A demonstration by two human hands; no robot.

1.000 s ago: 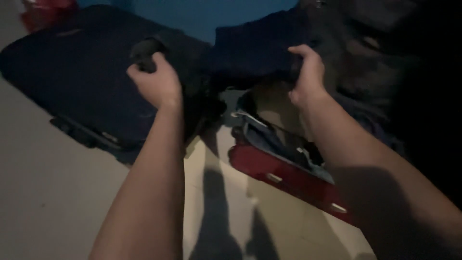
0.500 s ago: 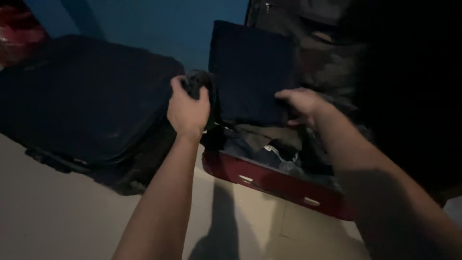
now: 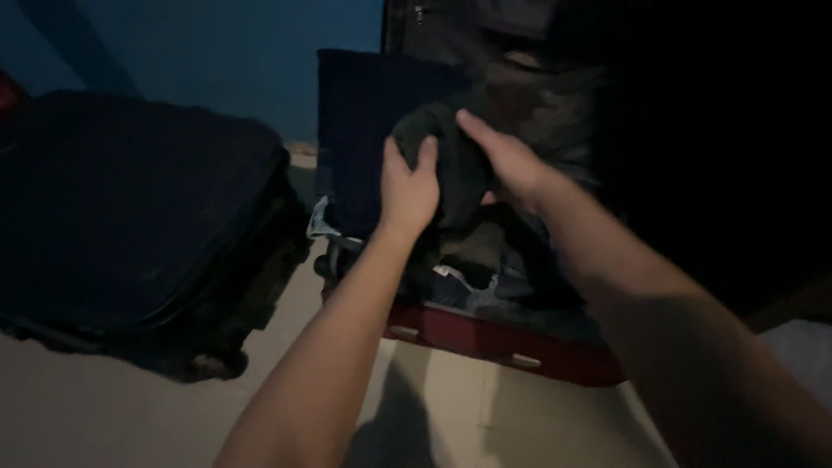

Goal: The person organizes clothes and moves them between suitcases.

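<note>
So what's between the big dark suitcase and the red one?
In the head view, only a strip of pale floor separates the dark suitcase from the red suitcase.

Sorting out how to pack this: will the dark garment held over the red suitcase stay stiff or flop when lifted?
Probably floppy: the dark garment bunches and folds between the left hand and right hand. Likely light, since fingers alone hold it above the red suitcase.
</note>
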